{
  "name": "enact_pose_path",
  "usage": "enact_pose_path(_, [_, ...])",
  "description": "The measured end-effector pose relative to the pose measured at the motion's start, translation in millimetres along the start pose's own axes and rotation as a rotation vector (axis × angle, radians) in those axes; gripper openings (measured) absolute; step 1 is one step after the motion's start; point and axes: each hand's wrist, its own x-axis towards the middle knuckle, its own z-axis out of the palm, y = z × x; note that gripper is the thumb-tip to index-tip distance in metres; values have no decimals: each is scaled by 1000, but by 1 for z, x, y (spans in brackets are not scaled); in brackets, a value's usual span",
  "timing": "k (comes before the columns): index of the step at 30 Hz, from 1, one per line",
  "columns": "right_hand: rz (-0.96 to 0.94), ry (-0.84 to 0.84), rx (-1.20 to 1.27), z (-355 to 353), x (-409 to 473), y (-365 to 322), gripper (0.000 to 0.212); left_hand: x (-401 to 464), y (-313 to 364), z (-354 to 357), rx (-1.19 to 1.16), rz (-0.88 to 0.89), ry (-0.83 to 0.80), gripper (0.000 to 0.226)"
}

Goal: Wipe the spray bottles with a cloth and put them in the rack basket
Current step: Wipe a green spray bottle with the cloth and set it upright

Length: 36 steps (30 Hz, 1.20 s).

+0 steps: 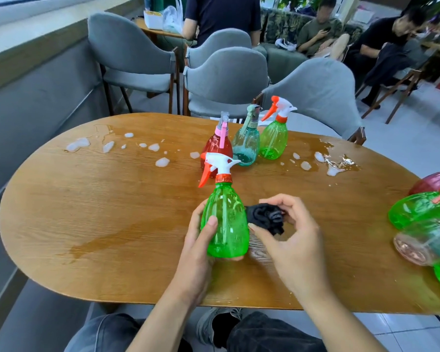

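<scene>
Here the green bottle [225, 222] stands upright near the table's [87, 212] near edge, its long axis vertical, trigger head up and nozzle pointing left. The left hand [197, 240] grips its lower body from the left, thumb across the front and fingers wrapped behind. The right hand [290, 237] pinches a bunched black cloth [266, 217] just to the bottle's right, and the cloth touches the bottle's right shoulder or sits a hair off it; I cannot tell which. So the wipe turns on that side-by-side relation: the cloth comes at the bottle from the right while the left hand steadies it, and the left hand's covered patch would likely need a turn of the bottle to reach. Three more bottles, red [216, 148], teal [245, 146] and green [273, 141], stand together toward the far edge, with foam blobs [161, 162] and wet patches along that edge. At the right edge several bottles [422, 212] lie heaped, cut off and blurred; whether a rack basket holds them is not clear.
</scene>
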Motion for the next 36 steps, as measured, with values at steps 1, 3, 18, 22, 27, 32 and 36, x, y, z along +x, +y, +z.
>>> enact_pose_path(1, [42, 19, 110, 2, -2, 1, 43, 0, 0, 0, 15, -2, -1, 57])
enact_pose_path(3, [89, 30, 248, 8, -5, 5, 34, 0, -2, -1, 74, 9, -6, 59])
enact_pose_path(18, [-59, -23, 137, 3, 16, 9, 44, 0, -1, 0, 101, 38, 27, 62])
enact_pose_path(22, [-255, -57, -42, 4, 50, -3, 42, -2, 1, 3, 171, 87, -15, 78])
enact_pose_path(27, [-387, -263, -154, 19, 54, 9, 41, -7, 6, 6, 128, 96, -35, 77])
enact_pose_path(32, [-441, -308, -169, 10, 37, 16, 36, -7, 5, 7, 143, 135, -32, 59])
enact_pose_path(36, [-583, -358, -253, 4, 9, 15, 35, -4, 3, 4, 179, 152, -15, 61])
